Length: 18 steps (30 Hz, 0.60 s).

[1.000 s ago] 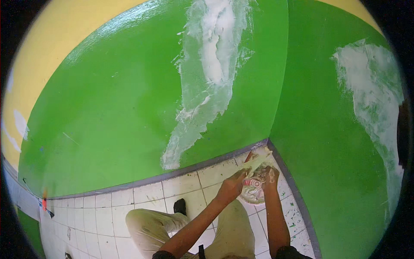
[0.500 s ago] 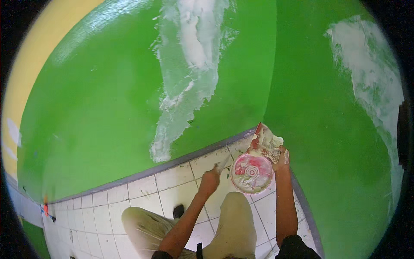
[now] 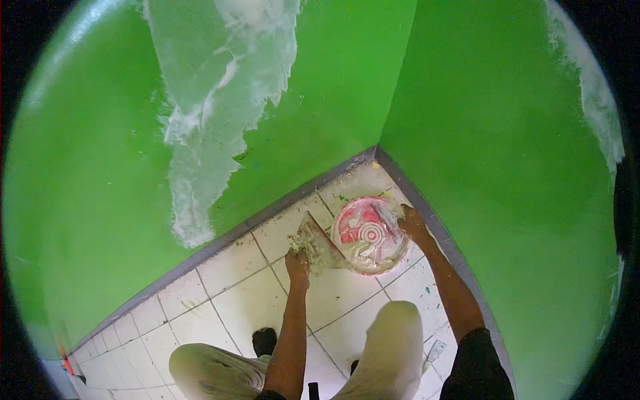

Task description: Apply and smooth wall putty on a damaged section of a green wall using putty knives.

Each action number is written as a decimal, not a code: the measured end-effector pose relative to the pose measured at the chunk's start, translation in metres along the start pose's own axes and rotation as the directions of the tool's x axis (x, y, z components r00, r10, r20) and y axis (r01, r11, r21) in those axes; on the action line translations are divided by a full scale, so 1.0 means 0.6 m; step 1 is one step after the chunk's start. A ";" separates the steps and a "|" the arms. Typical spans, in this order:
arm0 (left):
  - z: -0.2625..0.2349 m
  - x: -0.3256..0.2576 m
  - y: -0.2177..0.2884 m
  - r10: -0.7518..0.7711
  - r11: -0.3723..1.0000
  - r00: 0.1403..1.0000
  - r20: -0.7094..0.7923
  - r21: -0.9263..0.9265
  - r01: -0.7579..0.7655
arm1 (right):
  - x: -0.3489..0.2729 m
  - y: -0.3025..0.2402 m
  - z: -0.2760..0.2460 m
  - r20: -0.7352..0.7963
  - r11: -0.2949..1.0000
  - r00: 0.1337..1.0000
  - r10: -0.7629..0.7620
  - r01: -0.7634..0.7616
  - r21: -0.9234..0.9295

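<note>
My left hand (image 3: 298, 263) is closed on the edge of a putty-smeared filling board (image 3: 320, 247) with a reddish-brown rim, tilted just left of a round pink bucket (image 3: 371, 232). Pale putty clings to the bucket's inner wall, and rings show at its bottom. My right hand (image 3: 412, 223) is at the bucket's right rim, closed round a putty knife (image 3: 385, 219) whose greyish blade reaches inside; its handle is mostly hidden by the fingers.
Green walls meet at a corner above a grey skirting (image 3: 247, 223). White filler (image 3: 213, 113) covers a long patch on the left wall, another (image 3: 593, 100) the right. A small pale flat object (image 3: 435, 352) lies on the tiled floor beside my right knee.
The tools have switched hands: the board went from right to left, the putty knife from left to right. The knife blade is now in the bucket. My view has shifted toward the corner.
</note>
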<state>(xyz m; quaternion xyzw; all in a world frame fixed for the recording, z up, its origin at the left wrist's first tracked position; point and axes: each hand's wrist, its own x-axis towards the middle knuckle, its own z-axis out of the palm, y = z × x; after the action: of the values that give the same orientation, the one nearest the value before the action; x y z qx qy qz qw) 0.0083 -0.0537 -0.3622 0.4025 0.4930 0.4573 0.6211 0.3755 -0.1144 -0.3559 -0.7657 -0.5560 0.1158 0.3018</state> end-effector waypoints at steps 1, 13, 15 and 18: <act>0.002 0.007 -0.003 0.038 0.998 0.999 -0.039 -0.046 -0.040 | 0.012 -0.020 -0.003 0.067 0.998 0.997 0.043 -0.039 -0.055; 0.007 0.070 -0.022 -0.179 0.983 0.984 0.024 -0.036 0.180 | 0.030 -0.019 0.090 0.313 0.834 0.936 -0.162 0.299 -0.464; 0.001 0.091 -0.027 -0.171 0.983 0.985 0.003 0.067 0.170 | 0.019 -0.063 0.109 0.360 0.864 0.924 -0.131 0.285 -0.416; 0.021 0.107 -0.025 -0.041 0.967 0.997 0.071 0.255 0.022 | -0.012 -0.087 0.108 0.377 0.898 0.914 -0.146 0.283 -0.337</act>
<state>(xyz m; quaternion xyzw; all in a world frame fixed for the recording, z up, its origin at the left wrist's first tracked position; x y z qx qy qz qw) 0.0293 0.0036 -0.3898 0.4880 0.5300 0.3649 0.5897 0.2991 -0.0888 -0.3775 -0.7109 -0.6938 0.1013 0.0551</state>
